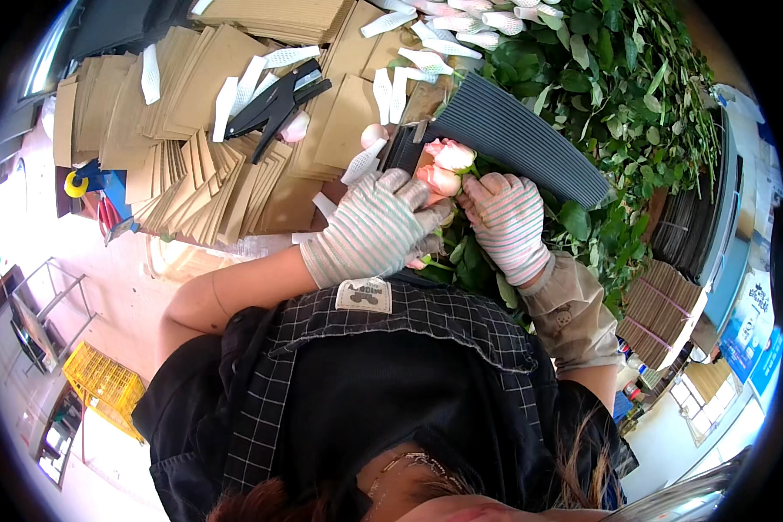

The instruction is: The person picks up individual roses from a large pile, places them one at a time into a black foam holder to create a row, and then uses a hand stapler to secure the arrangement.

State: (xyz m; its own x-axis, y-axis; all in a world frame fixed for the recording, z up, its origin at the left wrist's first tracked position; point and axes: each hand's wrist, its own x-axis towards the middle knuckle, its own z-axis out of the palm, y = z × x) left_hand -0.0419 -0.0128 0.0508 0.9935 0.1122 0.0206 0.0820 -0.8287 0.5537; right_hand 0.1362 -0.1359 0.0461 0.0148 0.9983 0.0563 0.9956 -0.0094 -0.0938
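Two pink roses (438, 180) lie side by side between my hands, their heads at the edge of a dark corrugated sheet (518, 139). My left hand (376, 224), in a striped, light-coloured glove, curls its fingers against the nearer rose head from the left. On the right, my gloved right hand (506, 222) is closed beside the stems, fingertips bent inward; what they pinch is hidden. Green rose leaves (470, 265) hang below, between both hands. Another bit of pink bloom shows under my left fingers. A white foam net sleeve (365, 162) lies just beyond my left hand.
Stacked cardboard pieces (209, 83) cover the table's left side, with a black stapler (274, 103) on top. Several white net sleeves are piled at the back. A large heap of leafy stems (618, 87) fills the right. A yellow crate (104, 383) stands at lower left.
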